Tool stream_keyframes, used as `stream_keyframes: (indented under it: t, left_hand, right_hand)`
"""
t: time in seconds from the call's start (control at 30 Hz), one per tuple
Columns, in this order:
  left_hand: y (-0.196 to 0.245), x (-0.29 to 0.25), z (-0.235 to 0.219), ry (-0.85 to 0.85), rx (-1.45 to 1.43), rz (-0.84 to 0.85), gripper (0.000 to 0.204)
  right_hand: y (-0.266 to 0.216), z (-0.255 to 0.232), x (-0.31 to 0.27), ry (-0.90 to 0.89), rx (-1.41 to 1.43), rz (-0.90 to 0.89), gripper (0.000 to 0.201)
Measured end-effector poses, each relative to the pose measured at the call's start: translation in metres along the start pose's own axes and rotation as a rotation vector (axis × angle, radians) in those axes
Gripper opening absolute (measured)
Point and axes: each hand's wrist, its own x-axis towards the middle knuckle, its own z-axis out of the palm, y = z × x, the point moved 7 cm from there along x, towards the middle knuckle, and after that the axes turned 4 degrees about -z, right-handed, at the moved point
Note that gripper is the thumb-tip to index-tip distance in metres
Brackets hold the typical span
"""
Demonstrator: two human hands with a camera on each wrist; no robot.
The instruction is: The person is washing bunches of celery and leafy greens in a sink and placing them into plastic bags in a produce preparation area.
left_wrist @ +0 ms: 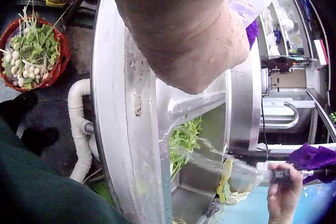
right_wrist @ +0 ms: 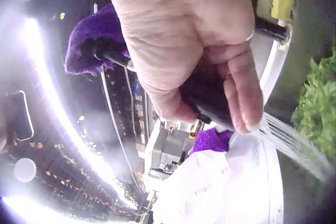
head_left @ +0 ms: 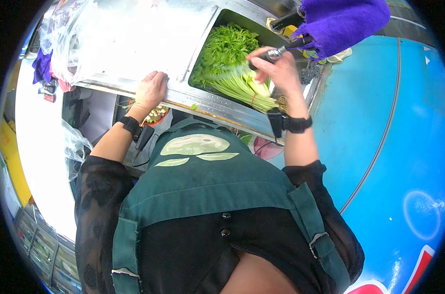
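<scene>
My right hand (head_left: 283, 73) grips a black-handled water sprayer (head_left: 273, 55), its fingers curled round the handle. From the nozzle a fan of water (right_wrist: 294, 148) falls on a bundle of leafy green celery (head_left: 230, 46) in the sink (head_left: 198, 59). A red band (head_left: 253, 99) ties the long pale stalks, and their roots point toward the sink's near right corner. My left hand (head_left: 152, 90) rests on the metal counter at its front edge, left of the sink, holding nothing. In the left wrist view its fingers are mostly hidden behind the back of the hand.
A purple cloth (head_left: 340, 24) hangs over the tap at the sink's right. Beside the sink lies a grey scrubber (head_left: 309, 73). A red basket (left_wrist: 65, 50) of white-bulbed vegetables stands on the floor, near a white drainpipe (left_wrist: 76, 108). Plastic bags (head_left: 68, 44) lie at the counter's left.
</scene>
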Motion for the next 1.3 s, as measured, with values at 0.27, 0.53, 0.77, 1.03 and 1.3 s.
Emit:
stream_keyframes:
  t: [0.27,0.53,0.77,1.03,1.3]
  left_hand:
    - [0.002,0.001,-0.001,-0.028,0.001,0.003,0.010]
    - [0.000,0.000,-0.001,-0.023,-0.007,0.007,0.011]
    - [-0.001,0.000,0.000,-0.023,-0.011,0.011,0.012]
    - [0.000,0.001,-0.001,-0.024,0.003,0.005,0.012]
    - [0.002,0.000,-0.002,-0.022,-0.004,0.015,0.011]
  right_hand:
    - [0.010,-0.007,-0.004,0.053,-0.059,0.002,0.013]
    - [0.008,-0.026,-0.019,-0.012,-0.226,0.152,0.017]
    - [0.006,-0.019,-0.011,0.050,-0.082,-0.026,0.015]
    - [0.000,-0.048,-0.040,0.006,-0.329,0.235,0.021]
    - [0.001,-0.055,-0.040,0.005,-0.426,0.277,0.024]
